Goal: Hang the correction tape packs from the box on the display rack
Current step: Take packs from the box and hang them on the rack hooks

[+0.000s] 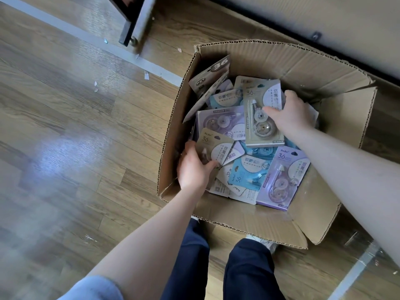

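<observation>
An open cardboard box [255, 61] stands on a wood-patterned floor [65, 126], its flaps folded outward, and it holds a loose heap of correction tape packs in beige, lilac and pale blue, lying at all angles; the person stands over it, dark trouser legs [249, 267] showing below the near flap.

The right hand [290, 114] reaches in from the right and grips a beige pack [260, 113] near the middle of the box; the thumb lies across the clear blister on the front and the fingers curl behind the right edge; the pack's long axis runs roughly away from the person, its printed "36" header toward the far wall of the box and its base toward the near side, tilted only a little; it sits above the heap rather than flat among the others.

The left hand [194, 169] is at the box's left wall and holds a second beige pack [214, 148] by its lower end, thumb on the front face, fingers behind; this pack is tilted, its "36" header pointing up and to the left, its long axis slanting from lower right to upper left.

A lilac pack [283, 178] lies face up at the near right of the heap; a blue pack [246, 172] lies beside it, its header toward the person; a grey card marked "36" [211, 76] leans against the far left wall.

A dark furniture leg [129, 20] stands on the floor beyond the box.
</observation>
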### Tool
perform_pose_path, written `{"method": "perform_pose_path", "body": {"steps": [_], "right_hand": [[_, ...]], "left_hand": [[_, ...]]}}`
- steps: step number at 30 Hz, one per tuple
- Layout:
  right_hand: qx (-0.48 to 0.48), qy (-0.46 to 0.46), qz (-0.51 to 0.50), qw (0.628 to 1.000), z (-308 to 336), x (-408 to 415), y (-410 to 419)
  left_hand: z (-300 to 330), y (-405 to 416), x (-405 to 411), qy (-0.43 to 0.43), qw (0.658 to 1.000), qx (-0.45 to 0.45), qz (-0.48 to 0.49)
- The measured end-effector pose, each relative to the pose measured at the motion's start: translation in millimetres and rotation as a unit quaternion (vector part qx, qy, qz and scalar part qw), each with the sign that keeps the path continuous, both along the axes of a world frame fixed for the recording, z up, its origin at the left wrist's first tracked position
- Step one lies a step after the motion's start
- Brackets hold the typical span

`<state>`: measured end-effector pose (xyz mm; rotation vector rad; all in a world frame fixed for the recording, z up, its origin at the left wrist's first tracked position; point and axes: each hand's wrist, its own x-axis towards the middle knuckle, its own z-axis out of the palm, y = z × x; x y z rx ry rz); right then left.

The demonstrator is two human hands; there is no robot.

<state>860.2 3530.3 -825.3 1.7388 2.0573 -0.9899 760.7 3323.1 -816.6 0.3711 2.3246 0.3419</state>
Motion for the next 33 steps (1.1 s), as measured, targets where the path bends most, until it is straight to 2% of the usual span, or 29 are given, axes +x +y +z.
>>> {"method": "perform_pose_path", "body": {"steps": [4, 7, 9, 12, 15, 22, 33], "right_hand": [[-0.008, -0.001, -0.008, 1.0, -7.7, -10.4, -0.6], [0.025, -0.004, -0.036, 0.999, -5.6, -17.9, -2.6], [0.029, 0.026, -0.072, 0.997, -3.3, -21.0, -5.2], [-0.023, 0.091, -0.144, 0.985, 2.3, -21.5, -8.4], [-0.061, 0.11, -0.187, 0.974, 17.9, -14.4, -9.1], [-0.143, 0.162, -0.239, 0.947, 73.6, 10.4, -5.9], [-0.101, 0.277, -0.306, 0.905, 203.0, 24.8, 9.1]], "left_hand": [[3.0, -2.0, -5.5, -0.027, 1.0, 0.016, 0.002], [2.4, -2.5, -8.2, -0.045, 0.999, 0.029, 0.004], [2.3, -3.3, -9.7, -0.066, 0.997, 0.027, 0.0], [8.0, -3.8, -12.1, -0.096, 0.995, 0.028, -0.023], [19.7, -2.2, -15.4, -0.118, 0.992, 0.044, -0.02], [57.1, 13.2, -28.4, -0.133, 0.989, 0.07, 0.011], [171.7, 55.2, -39.8, -0.155, 0.975, 0.157, 0.025]]}}
